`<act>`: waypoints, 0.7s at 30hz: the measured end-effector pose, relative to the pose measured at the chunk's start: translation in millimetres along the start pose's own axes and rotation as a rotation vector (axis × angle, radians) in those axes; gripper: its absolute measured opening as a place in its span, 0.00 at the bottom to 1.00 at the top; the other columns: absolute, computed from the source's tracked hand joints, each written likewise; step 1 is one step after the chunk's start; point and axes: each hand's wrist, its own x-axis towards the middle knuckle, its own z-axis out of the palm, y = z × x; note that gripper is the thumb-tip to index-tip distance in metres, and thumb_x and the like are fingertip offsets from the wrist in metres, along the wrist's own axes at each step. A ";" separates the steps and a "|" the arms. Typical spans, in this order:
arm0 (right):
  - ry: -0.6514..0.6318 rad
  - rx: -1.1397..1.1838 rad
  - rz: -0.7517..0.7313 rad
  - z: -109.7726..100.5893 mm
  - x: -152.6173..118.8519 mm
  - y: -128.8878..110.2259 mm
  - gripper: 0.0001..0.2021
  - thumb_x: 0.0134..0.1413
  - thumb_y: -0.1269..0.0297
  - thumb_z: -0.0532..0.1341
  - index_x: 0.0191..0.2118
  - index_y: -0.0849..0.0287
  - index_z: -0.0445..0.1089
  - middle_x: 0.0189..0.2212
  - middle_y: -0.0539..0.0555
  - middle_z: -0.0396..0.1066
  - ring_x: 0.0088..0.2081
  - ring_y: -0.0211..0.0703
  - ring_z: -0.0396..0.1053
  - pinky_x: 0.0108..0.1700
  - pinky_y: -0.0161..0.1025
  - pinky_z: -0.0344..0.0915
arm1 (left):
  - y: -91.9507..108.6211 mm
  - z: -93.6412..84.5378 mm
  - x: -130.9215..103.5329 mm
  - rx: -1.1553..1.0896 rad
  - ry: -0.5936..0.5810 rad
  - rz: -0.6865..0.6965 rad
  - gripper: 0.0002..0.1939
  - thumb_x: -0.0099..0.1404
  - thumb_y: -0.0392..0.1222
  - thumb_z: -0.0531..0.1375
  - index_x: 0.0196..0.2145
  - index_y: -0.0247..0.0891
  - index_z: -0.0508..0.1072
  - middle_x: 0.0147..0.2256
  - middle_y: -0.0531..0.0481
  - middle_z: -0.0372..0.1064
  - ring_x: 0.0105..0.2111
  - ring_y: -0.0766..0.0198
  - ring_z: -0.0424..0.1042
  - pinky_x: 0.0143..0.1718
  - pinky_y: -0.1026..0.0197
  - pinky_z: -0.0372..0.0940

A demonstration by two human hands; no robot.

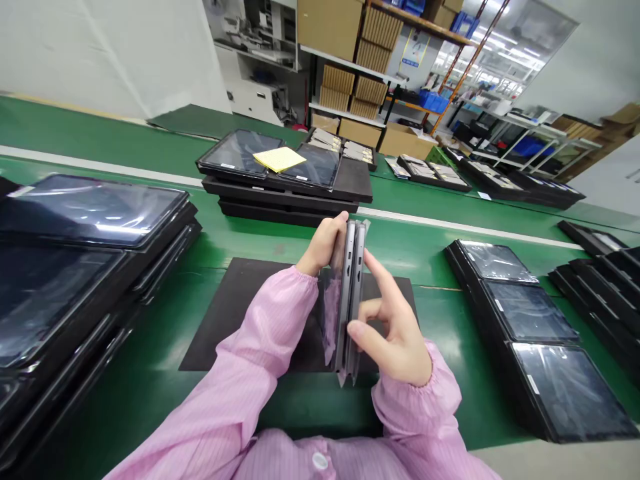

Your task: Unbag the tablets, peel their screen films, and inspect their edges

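Two grey tablets stand on edge, face to face, above a black mat. Their port edges point up toward me, and loose clear film hangs off their outer sides. My left hand presses against the left tablet near its far end, fingers closed on it. On the other side, my right hand grips the right tablet, thumb on the nearer part and index finger stretched along its far end. Whether the tablets' lower edges touch the mat is hard to see.
Stacked black trays with film-covered tablets stand at left, and a row of trayed tablets lies at right. Ahead is another tray stack, bearing tablets and a yellow paper pad. Cardboard boxes fill shelves behind the green bench.
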 end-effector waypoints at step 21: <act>0.038 0.147 0.041 2.3 7.0 9.6 0.35 0.66 0.66 0.52 0.77 0.54 0.46 0.17 0.40 0.65 0.16 0.40 0.66 0.20 0.37 0.68 | 1.1 -0.5 2.1 0.047 0.039 0.059 0.39 0.56 0.81 0.57 0.13 0.44 0.56 0.12 0.55 0.52 0.16 0.68 0.52 0.20 0.56 0.47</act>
